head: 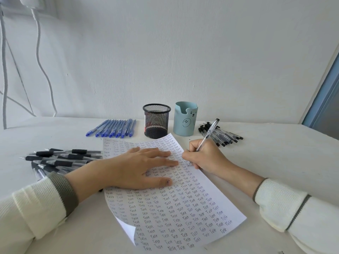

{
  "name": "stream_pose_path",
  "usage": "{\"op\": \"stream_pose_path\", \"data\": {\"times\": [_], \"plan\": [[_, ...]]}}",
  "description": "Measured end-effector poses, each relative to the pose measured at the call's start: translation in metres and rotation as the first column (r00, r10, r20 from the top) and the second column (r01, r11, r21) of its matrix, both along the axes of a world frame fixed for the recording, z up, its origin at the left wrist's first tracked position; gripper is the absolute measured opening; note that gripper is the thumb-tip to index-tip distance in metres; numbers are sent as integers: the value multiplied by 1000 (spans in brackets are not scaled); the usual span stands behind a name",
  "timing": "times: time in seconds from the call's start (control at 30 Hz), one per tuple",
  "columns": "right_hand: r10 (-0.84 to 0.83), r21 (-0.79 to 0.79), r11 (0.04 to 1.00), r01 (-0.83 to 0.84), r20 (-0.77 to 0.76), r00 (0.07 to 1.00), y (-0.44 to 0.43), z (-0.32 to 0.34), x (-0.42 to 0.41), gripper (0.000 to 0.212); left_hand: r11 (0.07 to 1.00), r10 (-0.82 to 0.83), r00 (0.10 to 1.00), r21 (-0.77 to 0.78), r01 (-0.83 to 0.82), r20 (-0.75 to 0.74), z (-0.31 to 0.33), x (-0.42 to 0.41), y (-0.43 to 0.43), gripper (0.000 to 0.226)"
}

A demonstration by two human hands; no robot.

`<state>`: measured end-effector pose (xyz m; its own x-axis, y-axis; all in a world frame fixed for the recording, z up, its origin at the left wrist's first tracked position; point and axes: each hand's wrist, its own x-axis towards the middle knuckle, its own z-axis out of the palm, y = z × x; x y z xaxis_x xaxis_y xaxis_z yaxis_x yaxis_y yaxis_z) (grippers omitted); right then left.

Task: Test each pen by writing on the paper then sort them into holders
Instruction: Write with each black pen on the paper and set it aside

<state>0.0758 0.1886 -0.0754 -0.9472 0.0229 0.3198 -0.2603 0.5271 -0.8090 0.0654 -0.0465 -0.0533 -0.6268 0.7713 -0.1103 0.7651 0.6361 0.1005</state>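
Fingers (161,154) of the left hand (135,167) lie straight and spread, all five flat on the paper (174,208), pressing it down and gripping nothing.

At far left, one white cable (39,52) hangs down the wall. On the surface (275,162), a left pile (60,158) of clear pens with black grips lies loosely crossed, just beside the paper's left edge and partly under the left wrist (roughly ten, though the overlap forbids an exact count). Behind it, blue pens (113,129) lie side by side in one row, about a dozen, tips towards the camera.

The single sheet lies tilted, covered in rows of the word "Test", its near left corner curled up. Its far corner reaches just in front of two holders standing upright side by side, apart from each other: one black mesh holder (156,121) and, to its right, one pale blue bear holder (185,119).

The right hand (207,156) has its fingers curled round one clear pen (209,132), the tip touching the paper near its right edge and the black-clipped end slanting up and away. Behind that hand lies a right pile (222,135) of clear pens with black ends, too bunched to count.

Both wrists wear cream sleeves (36,208) with grey cuffs.
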Motion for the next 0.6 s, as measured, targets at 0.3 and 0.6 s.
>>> {"op": "stream_pose_path", "data": {"times": [0.3, 0.6], "plan": [[-15, 15, 1000, 15, 20, 1000, -1, 4, 2, 48, 1000, 2, 1000, -3, -2, 7, 1, 1, 0, 63], [-32, 4, 999, 32, 11, 999, -2, 4, 3, 46, 1000, 3, 1000, -7, -3, 6, 0, -1, 0, 63]]}}
